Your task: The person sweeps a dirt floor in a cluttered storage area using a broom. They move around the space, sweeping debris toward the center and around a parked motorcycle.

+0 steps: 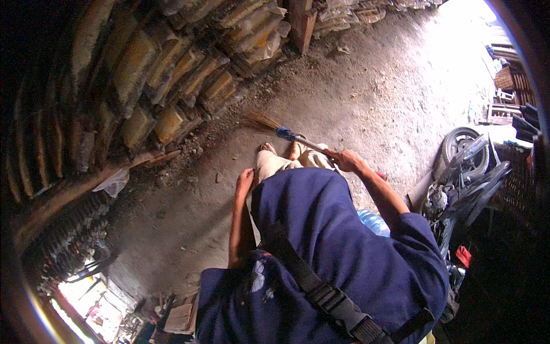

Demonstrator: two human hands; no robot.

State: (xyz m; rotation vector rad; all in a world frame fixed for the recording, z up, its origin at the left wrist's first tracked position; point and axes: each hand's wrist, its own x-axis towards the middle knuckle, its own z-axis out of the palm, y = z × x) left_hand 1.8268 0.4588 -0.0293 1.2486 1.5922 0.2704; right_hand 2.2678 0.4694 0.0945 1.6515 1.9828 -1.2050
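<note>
My right hand (349, 161) is closed around the handle (311, 144) of a stick broom. A blue binding (285, 133) wraps the base of the broom's thin bristles (263, 121), which fan out low over the dirt floor (206, 215) beyond my feet. At my left thigh, beside the pale trousers (275, 165), hangs my left hand (245, 177) with its fingers curled. Whether anything is in that hand cannot be made out.
Stacked slabs or tiles (172, 124), some with plastic sheeting, line the far left behind a wooden beam (142, 159). A wooden post (302, 26) stands ahead. To the right is a motorcycle (466, 150); a blue plastic bottle (374, 222) sits by my right side. Crumbs and debris strew the floor.
</note>
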